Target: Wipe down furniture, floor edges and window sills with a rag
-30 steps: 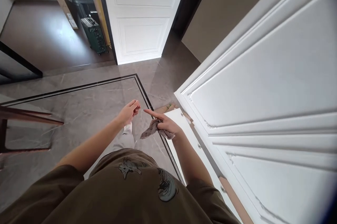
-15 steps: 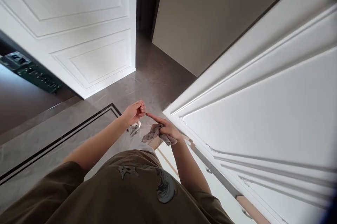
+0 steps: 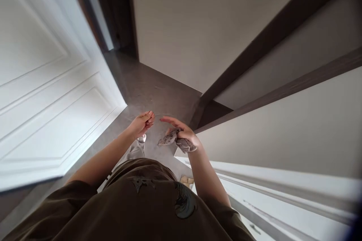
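My right hand (image 3: 183, 131) is wrapped round a crumpled grey-brown cloth (image 3: 185, 145), with the index finger stretched out to the left. Part of the cloth hangs out past the fingers. Just left of it, a small gap away, my left hand (image 3: 143, 123) is closed, thumb pressed against curled fingers. Whatever it may pinch is too small to make out. Both hands are held in front of my body, above the floor.
On the left stands a white panelled door (image 3: 62, 120). Ahead is a pale wall (image 3: 192, 26) beside a dark doorway (image 3: 115, 11). To the right runs another wall (image 3: 283, 120) with dark brown trim. Grey tiled floor (image 3: 155, 95) lies between them.
I have moved forward past the white panelling on the right, and the view has turned. My hands have drawn slightly apart; the cloth stays in my right hand.
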Motion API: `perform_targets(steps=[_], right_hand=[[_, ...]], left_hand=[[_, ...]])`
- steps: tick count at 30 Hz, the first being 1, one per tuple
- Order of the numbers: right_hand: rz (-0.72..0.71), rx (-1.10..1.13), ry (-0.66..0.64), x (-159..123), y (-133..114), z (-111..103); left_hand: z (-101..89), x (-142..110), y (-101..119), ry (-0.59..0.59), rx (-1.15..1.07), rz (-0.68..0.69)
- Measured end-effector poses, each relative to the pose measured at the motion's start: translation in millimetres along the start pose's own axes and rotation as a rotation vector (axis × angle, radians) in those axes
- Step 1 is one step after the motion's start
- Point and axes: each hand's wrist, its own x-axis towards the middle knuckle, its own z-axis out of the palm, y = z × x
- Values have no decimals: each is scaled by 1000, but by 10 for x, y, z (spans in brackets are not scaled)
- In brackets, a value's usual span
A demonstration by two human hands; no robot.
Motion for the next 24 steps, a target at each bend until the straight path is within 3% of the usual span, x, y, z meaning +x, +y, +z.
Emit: perform_targets(steps=[3,6,9,11,14,17,20,24], right_hand=[[-121,102,177,310,-77,-572],[-246,216,363,338,-175,-972],[-353,244,476,183,-369,-1218],[-452,249,536,60,-527,-1317],[-585,268,637,-113,-778,-1359],[-672,299,673,-374,-1050,-1222],[-800,338,709,-811,-1293,-868],[-976,338,825,-1426,-1369,-150]], left_hand=[[168,1002,215,-144,82,-86],[531,1765,285,-291,166,-206],[1039,2235,281,-432,238,-280],[1388,2373,291,-508,280,-292],[1869,2350,350,-558,377,-257],[2339,2139,416,-567,531,-162],[2843,1807,421,-655,716,-123],[3382,1202,302,-917,868,-144]])
